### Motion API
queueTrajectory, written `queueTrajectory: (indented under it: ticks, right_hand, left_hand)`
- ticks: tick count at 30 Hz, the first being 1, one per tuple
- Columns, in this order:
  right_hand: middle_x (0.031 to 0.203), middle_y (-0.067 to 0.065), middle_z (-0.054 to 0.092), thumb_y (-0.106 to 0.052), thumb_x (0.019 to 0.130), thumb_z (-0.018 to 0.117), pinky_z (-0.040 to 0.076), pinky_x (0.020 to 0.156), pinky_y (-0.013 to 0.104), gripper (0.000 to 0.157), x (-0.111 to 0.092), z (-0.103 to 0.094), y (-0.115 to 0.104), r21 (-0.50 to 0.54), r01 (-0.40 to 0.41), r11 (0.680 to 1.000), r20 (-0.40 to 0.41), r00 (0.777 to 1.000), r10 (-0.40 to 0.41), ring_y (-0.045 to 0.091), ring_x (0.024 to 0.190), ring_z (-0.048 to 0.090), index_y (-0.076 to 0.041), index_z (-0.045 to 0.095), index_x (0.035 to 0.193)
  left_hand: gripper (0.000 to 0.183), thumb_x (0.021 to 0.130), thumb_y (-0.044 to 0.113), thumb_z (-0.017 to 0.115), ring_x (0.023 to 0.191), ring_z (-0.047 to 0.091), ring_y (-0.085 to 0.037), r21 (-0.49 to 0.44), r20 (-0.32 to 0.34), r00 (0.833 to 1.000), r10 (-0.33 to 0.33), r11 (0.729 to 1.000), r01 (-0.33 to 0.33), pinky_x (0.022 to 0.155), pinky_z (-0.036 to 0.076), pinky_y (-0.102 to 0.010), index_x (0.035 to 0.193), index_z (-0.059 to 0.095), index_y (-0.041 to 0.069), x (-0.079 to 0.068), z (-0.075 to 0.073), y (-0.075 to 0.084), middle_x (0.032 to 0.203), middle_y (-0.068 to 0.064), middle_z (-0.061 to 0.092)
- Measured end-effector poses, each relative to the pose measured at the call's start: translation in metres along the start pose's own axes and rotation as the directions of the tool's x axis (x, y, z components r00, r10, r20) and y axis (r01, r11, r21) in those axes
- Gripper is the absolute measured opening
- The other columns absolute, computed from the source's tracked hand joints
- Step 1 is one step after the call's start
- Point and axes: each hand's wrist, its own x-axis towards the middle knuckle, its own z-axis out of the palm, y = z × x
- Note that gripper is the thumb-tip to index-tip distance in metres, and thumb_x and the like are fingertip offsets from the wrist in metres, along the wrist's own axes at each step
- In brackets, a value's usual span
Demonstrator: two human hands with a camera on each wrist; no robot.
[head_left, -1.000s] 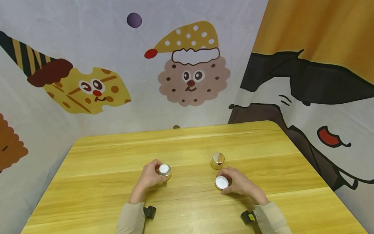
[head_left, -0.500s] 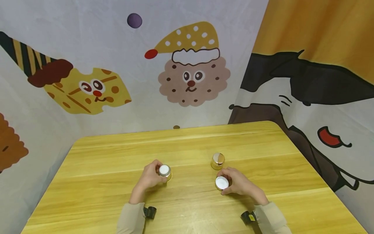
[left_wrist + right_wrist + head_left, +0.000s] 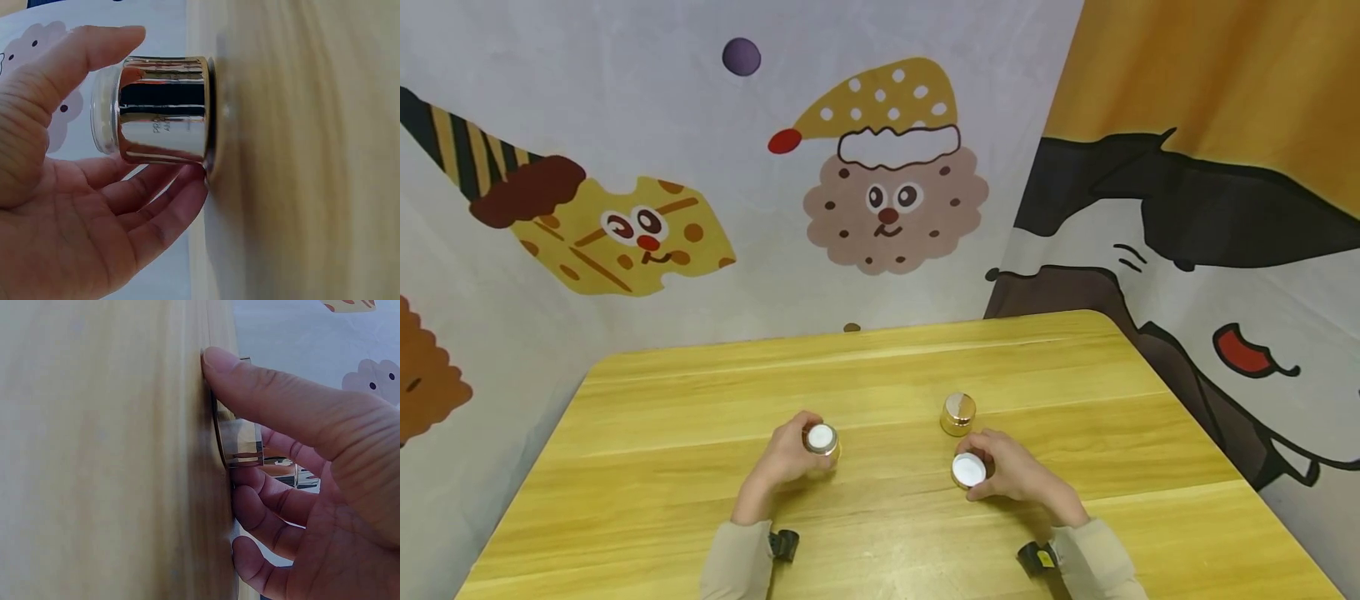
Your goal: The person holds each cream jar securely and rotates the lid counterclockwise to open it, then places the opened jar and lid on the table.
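A shiny gold jar (image 3: pixel 164 109) with an uncovered white top stands on the table. My left hand (image 3: pixel 788 452) curves round it, with the thumb along one side and the fingers on the other; whether the thumb presses firmly is hard to tell. To the right, a gold lid (image 3: pixel 242 440) lies with its white inside (image 3: pixel 969 470) facing up. My right hand (image 3: pixel 1011 468) holds this lid at its rim between thumb and fingers, close against the tabletop. Just behind the lid stands a second gold jar (image 3: pixel 958 414) with a gold top.
The light wooden table (image 3: pixel 880 533) has rounded far corners. Behind it hangs a pale cloth (image 3: pixel 760 250) printed with cartoon figures. Bare wood lies between my two hands.
My left hand's fingers and thumb have shifted slightly round the jar. The right hand and the lid stay in place. The head view has tilted a little.
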Motion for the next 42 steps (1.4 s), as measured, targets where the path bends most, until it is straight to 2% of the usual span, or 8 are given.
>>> queueTrajectory:
  ticks: [4, 5, 8, 12, 19, 25, 32, 42]
  right_hand:
    - [0.089, -0.003, 0.055, -0.018, 0.060, 0.087, 0.038, 0.067, 0.024, 0.047, -0.001, 0.000, 0.001, 0.006, 0.055, 0.998, -0.030, 0.998, -0.055, 0.011, 0.078, 0.046, -0.013, 0.060, 0.099]
    - [0.088, -0.003, 0.054, -0.018, 0.060, 0.087, 0.037, 0.066, 0.023, 0.047, -0.001, 0.001, 0.001, 0.000, 0.085, 0.996, -0.040, 0.996, -0.085, 0.010, 0.077, 0.046, -0.012, 0.060, 0.098]
    - [0.088, -0.003, 0.054, -0.017, 0.059, 0.087, 0.037, 0.066, 0.023, 0.048, -0.002, 0.001, 0.001, -0.002, 0.100, 0.995, -0.047, 0.994, -0.100, 0.010, 0.077, 0.046, -0.012, 0.060, 0.098]
    - [0.091, -0.004, 0.056, -0.014, 0.059, 0.087, 0.039, 0.070, 0.026, 0.048, -0.001, 0.000, 0.001, -0.003, 0.025, 1.000, -0.019, 1.000, -0.025, 0.011, 0.080, 0.048, -0.013, 0.060, 0.099]
    - [0.094, -0.003, 0.057, -0.015, 0.060, 0.087, 0.040, 0.074, 0.028, 0.048, 0.000, 0.000, 0.001, -0.023, -0.037, 0.999, 0.017, 0.999, 0.037, 0.013, 0.084, 0.049, -0.014, 0.060, 0.100]
    - [0.094, -0.002, 0.056, -0.015, 0.061, 0.087, 0.040, 0.074, 0.026, 0.047, -0.001, 0.000, 0.000, -0.006, -0.044, 0.999, 0.023, 0.999, 0.044, 0.014, 0.084, 0.049, -0.014, 0.061, 0.101]
    - [0.093, -0.001, 0.056, -0.014, 0.061, 0.086, 0.040, 0.073, 0.026, 0.047, 0.001, -0.001, 0.002, 0.012, -0.048, 0.999, 0.027, 0.998, 0.048, 0.015, 0.083, 0.049, -0.013, 0.061, 0.101]
    - [0.092, -0.001, 0.056, -0.017, 0.061, 0.087, 0.039, 0.071, 0.025, 0.048, 0.000, -0.003, 0.002, 0.005, -0.017, 1.000, 0.017, 1.000, 0.017, 0.014, 0.082, 0.049, -0.012, 0.061, 0.100]
  left_hand:
    - [0.057, 0.067, 0.004, 0.080, 0.095, 0.055, -0.029, -0.019, -0.053, 0.998, 0.034, 0.999, -0.035, 0.077, 0.051, -0.039, 0.117, 0.055, -0.007, 0.004, 0.001, 0.006, 0.109, -0.018, 0.060]
    - [0.056, 0.068, 0.004, 0.080, 0.098, 0.053, -0.031, -0.026, -0.070, 0.996, 0.051, 0.998, -0.052, 0.078, 0.050, -0.040, 0.117, 0.055, -0.007, 0.005, 0.002, 0.008, 0.112, -0.019, 0.059]
    - [0.052, 0.070, 0.005, 0.079, 0.103, 0.051, -0.035, -0.032, -0.121, 0.986, 0.117, 0.992, -0.122, 0.083, 0.049, -0.046, 0.116, 0.057, -0.007, 0.009, 0.005, 0.016, 0.114, -0.020, 0.059]
    - [0.047, 0.072, 0.003, 0.077, 0.103, 0.051, -0.039, -0.076, -0.149, 0.970, 0.191, 0.976, -0.204, 0.090, 0.044, -0.052, 0.114, 0.058, -0.007, 0.017, 0.013, 0.031, 0.113, -0.022, 0.059]
    - [0.041, 0.074, 0.002, 0.075, 0.102, 0.052, -0.039, -0.146, -0.090, 0.963, 0.254, 0.953, -0.265, 0.092, 0.044, -0.052, 0.112, 0.060, -0.005, 0.034, 0.040, 0.055, 0.110, -0.020, 0.060]
    - [0.039, 0.075, 0.003, 0.074, 0.100, 0.055, -0.038, -0.158, -0.041, 0.953, 0.301, 0.940, -0.304, 0.089, 0.047, -0.050, 0.110, 0.060, -0.007, 0.050, 0.063, 0.064, 0.109, -0.022, 0.061]
    - [0.040, 0.074, 0.002, 0.074, 0.101, 0.055, -0.037, -0.207, 0.000, 0.963, 0.269, 0.942, -0.263, 0.090, 0.047, -0.048, 0.109, 0.059, -0.010, 0.061, 0.080, 0.070, 0.109, -0.023, 0.061]
    - [0.039, 0.074, -0.001, 0.074, 0.099, 0.055, -0.037, -0.233, 0.067, 0.959, 0.277, 0.939, -0.255, 0.089, 0.048, -0.047, 0.108, 0.058, -0.012, 0.072, 0.104, 0.072, 0.107, -0.024, 0.061]
